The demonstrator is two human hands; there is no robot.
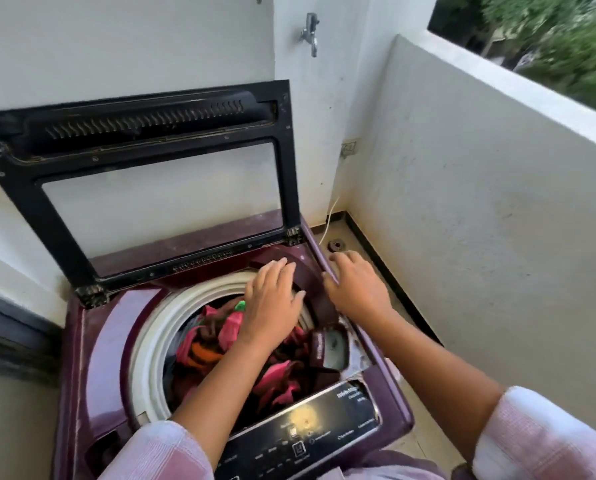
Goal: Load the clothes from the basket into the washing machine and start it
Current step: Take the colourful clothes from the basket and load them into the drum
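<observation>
head view: top-loader in a balcony corner, seen from above.
washing machine (92,341): maroon top, lid (23,188) standing up against the back wall, opening uncovered.
clothes (203,351): pink, orange and dark pile inside the drum, below the white drum rim (151,327).
left hand (272,299): flat, fingers straight, holds nothing, over the rim's back-right arc.
right hand (355,289): fingers loosely spread, grips nothing, at the machine's right edge.
control panel (324,420): front edge, untouched.
clearance: narrow floor (355,237) strip between machine and low wall (480,202).
</observation>
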